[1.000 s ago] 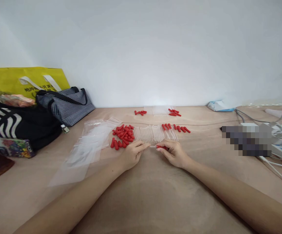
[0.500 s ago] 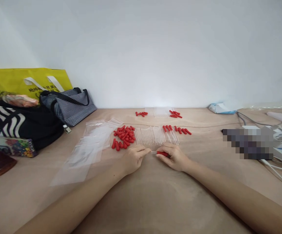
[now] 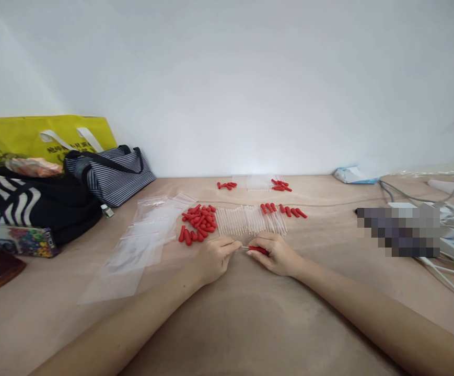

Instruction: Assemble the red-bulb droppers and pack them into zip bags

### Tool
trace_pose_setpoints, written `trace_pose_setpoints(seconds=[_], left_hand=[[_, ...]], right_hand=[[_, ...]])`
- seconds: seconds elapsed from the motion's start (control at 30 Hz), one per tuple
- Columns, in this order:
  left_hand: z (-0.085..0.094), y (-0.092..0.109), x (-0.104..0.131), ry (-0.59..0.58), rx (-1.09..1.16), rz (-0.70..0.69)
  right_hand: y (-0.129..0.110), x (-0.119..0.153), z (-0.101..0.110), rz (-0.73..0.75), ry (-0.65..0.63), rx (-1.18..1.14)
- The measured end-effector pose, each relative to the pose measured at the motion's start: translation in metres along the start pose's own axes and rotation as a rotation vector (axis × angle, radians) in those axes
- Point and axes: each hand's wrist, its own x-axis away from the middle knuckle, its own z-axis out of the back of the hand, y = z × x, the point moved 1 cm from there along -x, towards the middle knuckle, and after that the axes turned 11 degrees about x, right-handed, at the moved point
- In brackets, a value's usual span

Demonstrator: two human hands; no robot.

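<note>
My left hand (image 3: 218, 257) pinches a thin clear dropper tube (image 3: 244, 248), whose short middle stretch shows between my hands. A red rubber bulb (image 3: 258, 250) is gripped in my right hand (image 3: 277, 254), its open end towards the tube. Whether the tube's end sits inside the bulb is too small to tell. Just beyond my fingers lies a row of clear dropper tubes (image 3: 231, 220), side by side. Left of that row is a pile of red rubber bulbs (image 3: 200, 221). Several more red bulbs (image 3: 293, 211) lie at the row's right end.
Clear zip bags (image 3: 144, 235) are spread on the left of the table. Behind them stand a striped bag (image 3: 113, 175), a black bag (image 3: 66, 209) and a yellow bag (image 3: 26, 136). More tubes and bulbs (image 3: 281, 185) lie near the wall. Cables (image 3: 446, 269) and a blurred-out object (image 3: 403, 232) lie right.
My hands have drawn slightly closer together, and less of the tube shows between them. The whole view has shifted a little.
</note>
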Motion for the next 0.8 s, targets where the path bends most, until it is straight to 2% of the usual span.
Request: trace_pose_setpoints(seconds=[0.23, 0.33, 0.4, 0.57, 0.67, 0.8], left_hand=[[0.001, -0.001, 0.002, -0.014, 0.005, -0.011], [0.002, -0.002, 0.001, -0.007, 0.019, -0.022], [0.002, -0.003, 0.0, 0.018, 0.027, -0.018], [0.001, -0.005, -0.002, 0.085, 0.075, 0.015], [0.0, -0.005, -0.002, 0.108, 0.106, 0.022], [0.004, -0.001, -0.003, 0.128, 0.125, 0.03]], right_hand=[[0.001, 0.001, 0.001, 0.025, -0.016, 0.0], [0.005, 0.003, 0.001, -0.01, 0.005, -0.064], [0.009, 0.004, -0.001, -0.095, 0.026, -0.16], [0.012, 0.005, -0.008, -0.441, 0.01, -0.547], [0.007, 0.002, -0.008, -0.519, 0.04, -0.747], [0.007, -0.005, 0.001, -0.568, 0.124, -0.855]])
